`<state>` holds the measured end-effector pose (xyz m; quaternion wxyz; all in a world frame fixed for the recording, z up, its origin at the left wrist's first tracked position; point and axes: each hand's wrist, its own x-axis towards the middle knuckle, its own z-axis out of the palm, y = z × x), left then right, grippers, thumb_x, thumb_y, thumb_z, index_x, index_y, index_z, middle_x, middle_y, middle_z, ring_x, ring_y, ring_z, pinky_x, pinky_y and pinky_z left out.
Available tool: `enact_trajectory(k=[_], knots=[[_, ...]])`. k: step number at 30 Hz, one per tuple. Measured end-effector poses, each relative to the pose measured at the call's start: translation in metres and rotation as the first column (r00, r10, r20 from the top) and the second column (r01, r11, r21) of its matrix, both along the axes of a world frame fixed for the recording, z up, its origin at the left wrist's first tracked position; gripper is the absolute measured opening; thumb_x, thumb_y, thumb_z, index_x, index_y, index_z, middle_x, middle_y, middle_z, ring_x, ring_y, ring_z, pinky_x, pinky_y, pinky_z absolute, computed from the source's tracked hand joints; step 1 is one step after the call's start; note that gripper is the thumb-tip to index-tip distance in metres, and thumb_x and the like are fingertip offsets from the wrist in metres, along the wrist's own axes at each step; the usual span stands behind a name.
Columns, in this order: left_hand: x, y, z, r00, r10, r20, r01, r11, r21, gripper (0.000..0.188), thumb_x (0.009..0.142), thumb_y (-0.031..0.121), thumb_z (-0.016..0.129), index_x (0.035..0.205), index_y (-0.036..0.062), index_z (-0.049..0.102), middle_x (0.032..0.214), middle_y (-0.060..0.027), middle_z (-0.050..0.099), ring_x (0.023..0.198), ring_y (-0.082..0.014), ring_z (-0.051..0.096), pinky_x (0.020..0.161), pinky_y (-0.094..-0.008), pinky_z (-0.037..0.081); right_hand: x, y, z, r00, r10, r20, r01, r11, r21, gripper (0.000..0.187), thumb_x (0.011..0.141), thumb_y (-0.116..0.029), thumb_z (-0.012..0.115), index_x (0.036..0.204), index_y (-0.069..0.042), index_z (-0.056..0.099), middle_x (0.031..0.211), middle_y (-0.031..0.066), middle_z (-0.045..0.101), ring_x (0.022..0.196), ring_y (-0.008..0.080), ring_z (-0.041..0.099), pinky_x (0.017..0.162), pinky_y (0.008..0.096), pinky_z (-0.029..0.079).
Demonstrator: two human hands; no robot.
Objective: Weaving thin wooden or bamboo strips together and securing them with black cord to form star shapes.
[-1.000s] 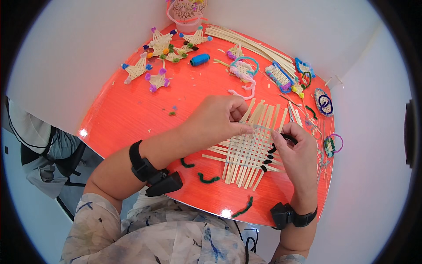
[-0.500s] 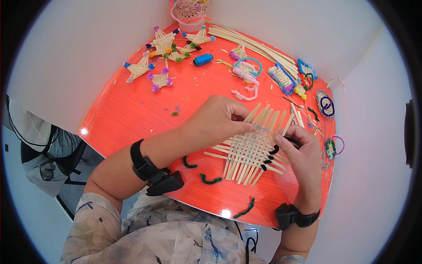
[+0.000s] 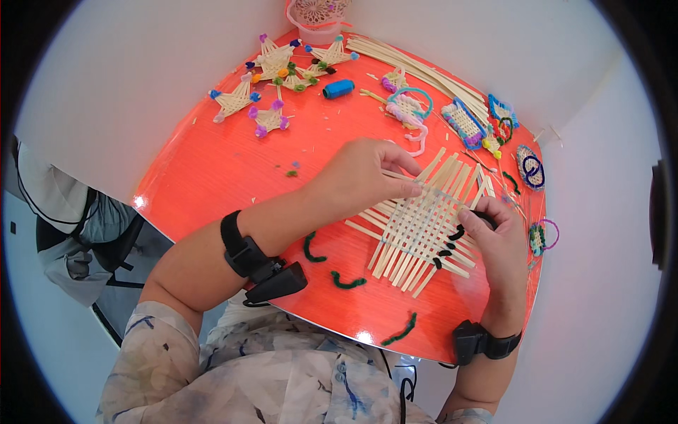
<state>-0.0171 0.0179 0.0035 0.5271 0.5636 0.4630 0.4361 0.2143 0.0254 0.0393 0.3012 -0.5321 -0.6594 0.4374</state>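
Note:
A square mat (image 3: 417,225) woven from pale bamboo strips is held tilted above the red table, its loose strip ends fanning out on all sides. My left hand (image 3: 367,177) pinches it at the upper left corner, thumb on top and fingers beneath. At its right edge my right hand (image 3: 500,237) grips it, thumb pressed on the upper face. A black pipe cleaner (image 3: 457,233) threads in and out along that edge and runs up to my right fingers, which hide part of it. Fine greyish lines cross the weave.
Short green pipe cleaners (image 3: 348,281) lie near the front edge. Behind stand woven stars (image 3: 271,119), a blue thread spool (image 3: 339,89), long bamboo strips (image 3: 417,67) and a pink basket (image 3: 321,32). Small woven pieces (image 3: 465,126) line the right side. White walls (image 3: 586,141) enclose the table.
The whole view has shifted slightly. Both hands keep their hold, and the mat has turned a little. My left hand now covers more of the pink pipe cleaner behind it.

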Motion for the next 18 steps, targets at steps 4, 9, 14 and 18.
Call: enact_trajectory(k=[4, 9, 14, 18], knots=[[0.0015, -0.0018, 0.0035, 0.994, 0.086, -0.064, -0.081, 0.994, 0.076, 0.024, 0.078, 0.014, 0.075, 0.094, -0.0021, 0.069, 0.088, -0.0047, 0.067, 0.082, -0.0098, 0.063, 0.075, -0.0239, 0.05, -0.0021, 0.0004, 0.0022, 0.998, -0.066, -0.014, 0.066, 0.998, 0.019, 0.016, 0.083, -0.012, 0.068, 0.076, 0.0, 0.06, 0.064, -0.0049, 0.053, 0.057, 0.0, 0.043, 0.05, 0.0183, 0.033], [0.0035, -0.0046, 0.0076, 0.989, 0.096, -0.111, -0.085, 0.992, 0.098, 0.024, 0.077, 0.013, 0.076, 0.093, -0.0034, 0.068, 0.086, -0.0079, 0.069, 0.079, -0.0111, 0.065, 0.072, -0.0242, 0.051, -0.0047, -0.0021, 0.004, 0.997, -0.069, 0.023, 0.068, 0.997, 0.027, 0.016, 0.082, -0.011, 0.068, 0.076, 0.0, 0.06, 0.065, -0.0047, 0.054, 0.058, 0.0001, 0.043, 0.051, 0.0184, 0.034], [0.0005, -0.0028, 0.0078, 0.999, 0.047, 0.008, -0.047, 0.999, 0.025, 0.02, 0.079, 0.009, 0.073, 0.094, -0.0034, 0.069, 0.086, -0.0092, 0.07, 0.08, -0.0115, 0.066, 0.072, -0.024, 0.052, -0.0022, -0.0016, 0.0007, 0.999, -0.054, 0.003, 0.054, 0.998, 0.038, 0.016, 0.082, -0.011, 0.069, 0.075, 0.0, 0.059, 0.065, -0.0046, 0.054, 0.059, 0.0003, 0.044, 0.052, 0.0187, 0.034], [-0.0042, 0.0004, 0.0067, 0.995, -0.006, 0.097, 0.009, 1.0, -0.028, 0.019, 0.079, 0.008, 0.073, 0.094, -0.0034, 0.069, 0.086, -0.0092, 0.07, 0.082, -0.0118, 0.066, 0.073, -0.0238, 0.053, 0.0004, 0.0005, -0.0022, 0.998, -0.04, -0.041, 0.041, 0.999, 0.01, 0.017, 0.081, -0.012, 0.069, 0.075, -0.001, 0.058, 0.065, -0.0048, 0.053, 0.059, 0.0007, 0.044, 0.052, 0.0189, 0.035]])
